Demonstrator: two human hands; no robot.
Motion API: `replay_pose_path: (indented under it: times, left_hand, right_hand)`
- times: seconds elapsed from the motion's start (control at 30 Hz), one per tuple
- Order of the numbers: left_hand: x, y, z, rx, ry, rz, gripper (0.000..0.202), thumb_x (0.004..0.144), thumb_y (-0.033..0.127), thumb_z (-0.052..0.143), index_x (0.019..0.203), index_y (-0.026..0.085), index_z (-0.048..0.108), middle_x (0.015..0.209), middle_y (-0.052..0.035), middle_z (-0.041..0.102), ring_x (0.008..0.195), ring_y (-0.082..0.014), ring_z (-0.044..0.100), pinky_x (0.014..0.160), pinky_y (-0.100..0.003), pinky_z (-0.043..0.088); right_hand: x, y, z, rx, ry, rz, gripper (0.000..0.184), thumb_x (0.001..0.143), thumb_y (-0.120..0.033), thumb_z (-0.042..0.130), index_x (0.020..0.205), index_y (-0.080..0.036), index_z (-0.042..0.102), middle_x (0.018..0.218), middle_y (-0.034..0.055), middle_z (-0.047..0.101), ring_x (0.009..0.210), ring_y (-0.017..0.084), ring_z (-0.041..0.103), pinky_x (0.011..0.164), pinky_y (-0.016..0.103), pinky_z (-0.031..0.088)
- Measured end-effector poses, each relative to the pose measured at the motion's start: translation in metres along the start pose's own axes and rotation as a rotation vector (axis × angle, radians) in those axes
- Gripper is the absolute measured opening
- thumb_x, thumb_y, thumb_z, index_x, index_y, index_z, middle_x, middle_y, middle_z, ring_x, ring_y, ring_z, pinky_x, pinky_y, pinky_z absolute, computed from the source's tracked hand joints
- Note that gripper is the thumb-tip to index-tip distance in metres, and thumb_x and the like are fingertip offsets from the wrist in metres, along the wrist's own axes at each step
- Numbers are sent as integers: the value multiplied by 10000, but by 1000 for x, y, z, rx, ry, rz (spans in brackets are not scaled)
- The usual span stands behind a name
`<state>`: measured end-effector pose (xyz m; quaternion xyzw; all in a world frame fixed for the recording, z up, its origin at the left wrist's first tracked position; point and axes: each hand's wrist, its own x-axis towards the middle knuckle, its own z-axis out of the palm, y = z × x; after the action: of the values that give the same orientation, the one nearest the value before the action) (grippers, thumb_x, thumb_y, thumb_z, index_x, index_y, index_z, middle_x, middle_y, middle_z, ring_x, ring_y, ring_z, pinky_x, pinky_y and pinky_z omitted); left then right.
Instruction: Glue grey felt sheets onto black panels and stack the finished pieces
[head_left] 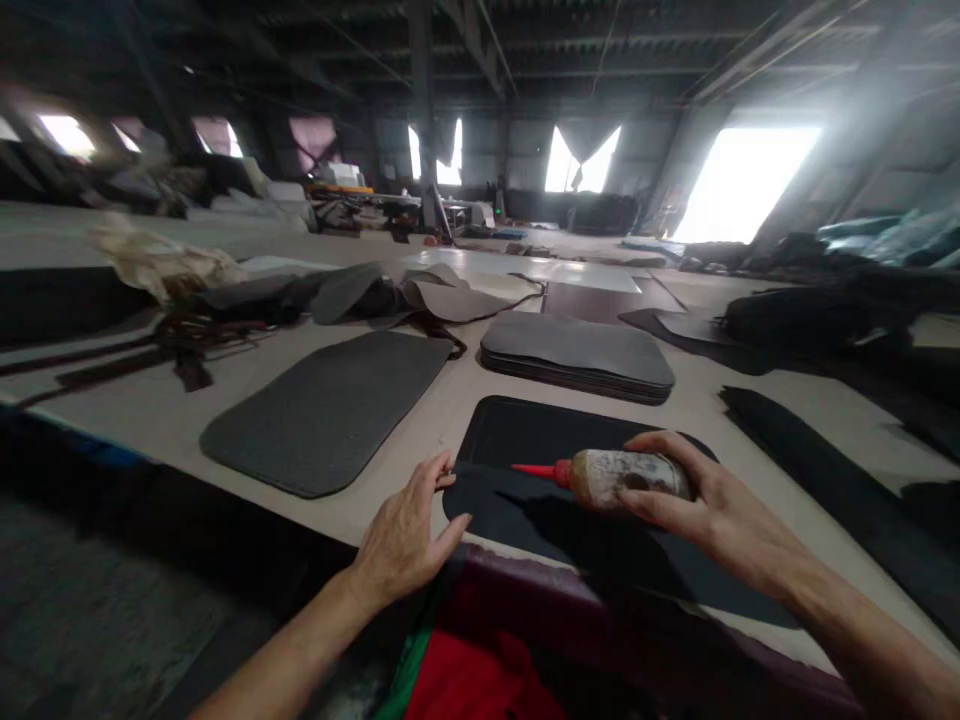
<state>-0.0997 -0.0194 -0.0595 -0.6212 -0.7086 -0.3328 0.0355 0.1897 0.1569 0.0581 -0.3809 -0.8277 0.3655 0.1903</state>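
Right hand (720, 510): fingers closed round the body of a glue bottle (622, 478), held on its side above the black mat (525, 430), red nozzle pointing left. Left hand (409, 535): fingers pinch the mat's near-left edge. The bottle appears light, squeezable and residue-smeared, likely tacky; mid-body is the sound hold. The mat looks thin and limp, best held by its edge. A grey mat (330, 410) lies left of it on the desk (172, 420).

The glue bottle (626, 478) has a body stained with brown and a bright red nozzle (536, 469). The mat (540, 435) under it is plain black. The single mat (330, 408) is dark grey, and the stack of mats (577, 355) is lighter grey. The table (465, 385) is pale beige. The cloth (480, 680) is red with a green edge.
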Motion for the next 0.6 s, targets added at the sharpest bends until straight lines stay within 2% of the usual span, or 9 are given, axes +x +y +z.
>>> replay_pose_path:
  times: [0.13,0.37,0.47,0.6]
  left_hand:
    - [0,0,4,-29,11,-20,875,852,267,672,1524,252,112,1414,-138,482,1206,-230,601,1012,-425,517]
    - [-2,-1,3,4,18,-25,915,839,268,689,1537,261,98,1400,-127,477,1209,-230,587,1008,-428,515]
    - [-2,-2,4,18,9,-19,911,847,284,683,1546,247,100,1385,-125,496,1226,-235,572,1017,-417,506]
    - [1,-2,3,54,-40,39,881,874,300,653,1561,269,103,1359,-89,547,1204,-236,571,1046,-432,475]
  right_hand:
    - [2,-20,23,-44,-42,-77,379,829,-485,628,1108,-235,574,923,5,646,797,188,594,688,319,454]
    - [22,-34,63,-162,-75,-264,271,828,-355,628,1066,-232,588,969,-4,609,846,169,555,747,321,404]
    - [27,-38,71,-234,-90,-308,277,820,-324,619,1077,-228,581,1002,2,591,853,165,535,749,316,383]
    - [30,-50,68,-299,-125,-314,217,825,-325,597,1016,-225,573,958,-3,569,814,157,515,715,306,349]
